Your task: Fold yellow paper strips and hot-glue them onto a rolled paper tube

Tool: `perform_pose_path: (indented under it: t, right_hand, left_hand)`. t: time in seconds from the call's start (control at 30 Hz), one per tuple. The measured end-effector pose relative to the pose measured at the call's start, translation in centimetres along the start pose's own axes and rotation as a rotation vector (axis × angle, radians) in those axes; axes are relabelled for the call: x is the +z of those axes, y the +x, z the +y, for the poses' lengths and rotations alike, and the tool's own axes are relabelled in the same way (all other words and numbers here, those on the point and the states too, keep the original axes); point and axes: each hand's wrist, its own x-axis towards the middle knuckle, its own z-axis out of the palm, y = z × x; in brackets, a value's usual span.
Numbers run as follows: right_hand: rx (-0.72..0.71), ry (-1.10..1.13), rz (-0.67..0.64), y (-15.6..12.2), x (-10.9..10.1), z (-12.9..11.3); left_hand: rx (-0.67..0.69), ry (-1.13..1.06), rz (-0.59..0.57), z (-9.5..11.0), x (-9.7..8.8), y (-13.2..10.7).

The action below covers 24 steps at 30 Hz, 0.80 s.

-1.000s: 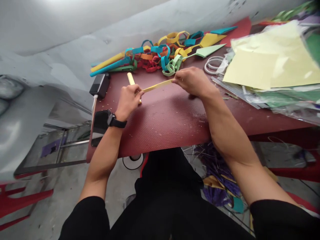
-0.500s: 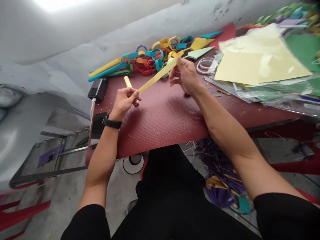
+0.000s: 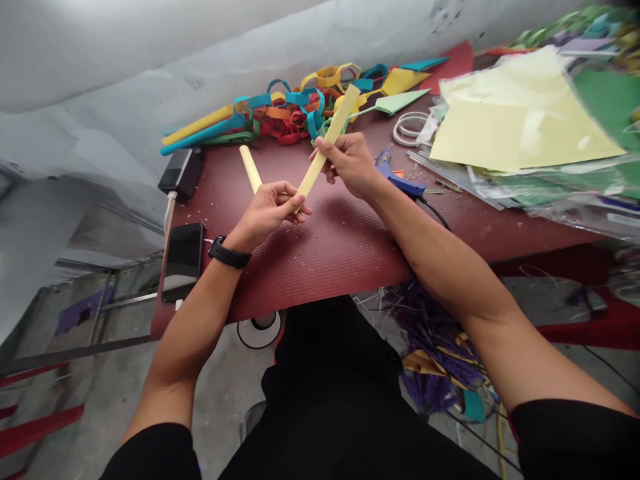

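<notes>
A long pale yellow paper strip (image 3: pixel 336 130) slants up over the dark red table (image 3: pixel 320 253). My left hand (image 3: pixel 270 210), with a black watch on its wrist, pinches the strip's lower end. My right hand (image 3: pixel 350 163) is closed round the strip's middle, and the upper end sticks out above it. A pale yellow stick (image 3: pixel 250 168) lies on the table just behind my left hand. A chain of coloured paper loops (image 3: pixel 295 113) lies along the far edge.
A blue glue gun (image 3: pixel 397 180) with a black cord lies right of my right hand. A phone (image 3: pixel 183 260) and a black adapter (image 3: pixel 179 172) sit at the table's left edge. Plastic-wrapped yellow and green paper sheets (image 3: pixel 520 120) cover the right. White rings (image 3: pixel 411 128) lie beside them.
The strip has swung from nearly level to steeply slanted. My right hand slid from the strip's far end to its middle, and my left hand moved right. The glue gun has come into view.
</notes>
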Motion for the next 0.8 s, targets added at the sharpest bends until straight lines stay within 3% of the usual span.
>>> perform_pose_path:
  t: [0.1, 0.2, 0.43, 0.6, 0.8]
  right_hand:
    - [0.015, -0.056, 0.102, 0.4, -1.5, -0.3]
    - [0.047, -0.086, 0.073, 0.0, -1.4, -0.8]
    - [0.052, -0.07, -0.166, -2.0, 1.6, -2.5]
    - [0.05, -0.032, -0.357, -2.2, 1.1, -3.3]
    - [0.081, -0.01, -0.378, -2.5, 0.9, -2.9]
  left_hand:
    - [-0.078, 0.046, -0.074, 0.4, 0.2, -0.6]
    - [-0.081, 0.081, -0.121, 0.7, 0.7, -1.1]
    - [0.014, 0.039, 0.083, 0.7, 1.8, -0.8]
    - [0.014, 0.009, 0.199, 0.9, 1.6, -0.5]
    - [-0.019, 0.051, 0.255, 0.9, 1.7, -0.4]
